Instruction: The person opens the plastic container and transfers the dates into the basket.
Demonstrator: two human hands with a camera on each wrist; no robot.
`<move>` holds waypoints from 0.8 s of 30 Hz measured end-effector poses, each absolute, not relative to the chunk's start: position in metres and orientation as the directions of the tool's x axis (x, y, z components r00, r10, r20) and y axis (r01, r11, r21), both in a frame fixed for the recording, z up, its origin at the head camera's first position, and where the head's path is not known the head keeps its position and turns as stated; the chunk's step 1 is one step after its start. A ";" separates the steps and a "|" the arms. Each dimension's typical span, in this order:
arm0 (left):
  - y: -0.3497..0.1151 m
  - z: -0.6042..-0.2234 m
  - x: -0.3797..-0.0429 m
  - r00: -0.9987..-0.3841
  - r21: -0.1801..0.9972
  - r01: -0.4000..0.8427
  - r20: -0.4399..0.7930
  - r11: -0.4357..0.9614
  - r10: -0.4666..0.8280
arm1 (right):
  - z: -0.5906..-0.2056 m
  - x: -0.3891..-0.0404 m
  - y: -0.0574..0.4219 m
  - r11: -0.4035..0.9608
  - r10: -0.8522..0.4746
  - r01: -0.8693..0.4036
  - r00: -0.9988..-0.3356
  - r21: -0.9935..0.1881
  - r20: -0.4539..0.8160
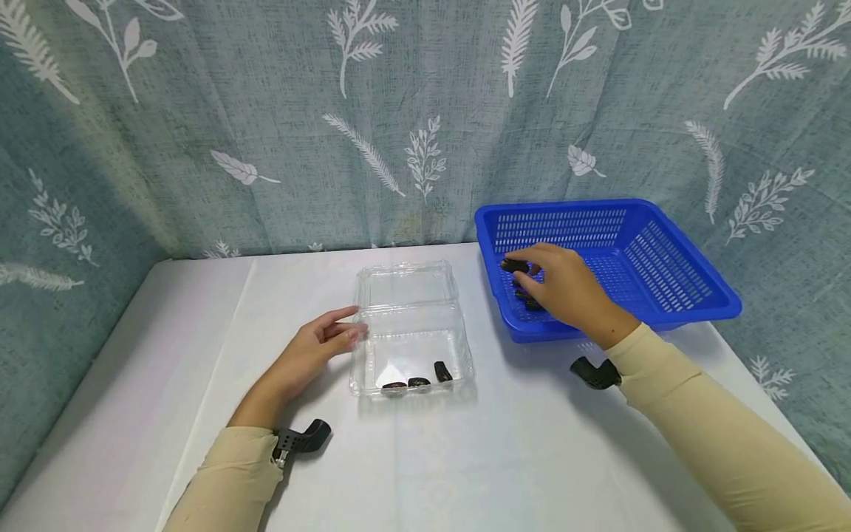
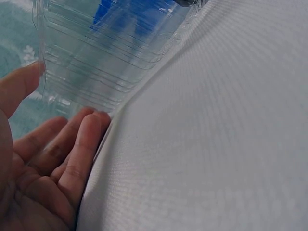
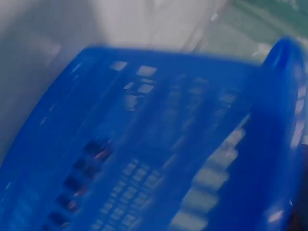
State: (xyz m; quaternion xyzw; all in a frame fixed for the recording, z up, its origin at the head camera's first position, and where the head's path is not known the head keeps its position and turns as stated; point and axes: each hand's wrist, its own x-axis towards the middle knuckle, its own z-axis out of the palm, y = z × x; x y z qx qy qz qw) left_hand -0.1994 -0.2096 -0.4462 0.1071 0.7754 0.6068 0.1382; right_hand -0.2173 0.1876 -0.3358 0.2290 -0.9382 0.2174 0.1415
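My right hand (image 1: 565,284) pinches a dark date (image 1: 514,265) between thumb and fingers, over the left part of the blue plastic basket (image 1: 685,258). Below it, more dates (image 1: 532,303) lie on the basket floor, partly hidden by the hand. A clear plastic clamshell box (image 1: 412,347) stands on the table with its lid folded back. Inside, along its near side, are an upright-angled date (image 1: 442,372) and two lying dates (image 1: 419,382). Straight, loose fingers of my left hand (image 1: 309,358) touch the box's left side; the left wrist view shows these fingertips (image 2: 89,125) against the ribbed wall.
The white-covered table (image 1: 425,465) meets a leaf-patterned teal curtain (image 1: 279,133) along its back edge. The basket's raised rim stands to the right of the box, with a strip of table between them. In the right wrist view, the basket wall (image 3: 159,67) is blurred.
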 end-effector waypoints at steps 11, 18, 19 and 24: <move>-0.211 -0.446 -0.200 -0.939 0.971 -0.001 -0.083 0.239 0.333 | -0.338 -0.238 0.232 0.872 -0.289 -0.342 -0.937 -0.350 0.194; -0.211 -0.446 -0.198 -0.941 0.971 0.000 -0.082 0.241 0.330 | -0.349 -0.254 0.257 0.892 -0.239 -0.263 -0.965 -0.369 0.110; -0.211 -0.446 -0.198 -0.940 0.971 0.003 -0.078 0.239 0.331 | -0.350 -0.256 0.259 0.894 -0.234 -0.252 -0.968 -0.369 0.095; -0.209 -0.444 -0.198 -0.941 0.970 0.003 -0.079 0.244 0.328 | -0.356 -0.264 0.271 0.907 -0.219 -0.215 -0.975 -0.362 0.029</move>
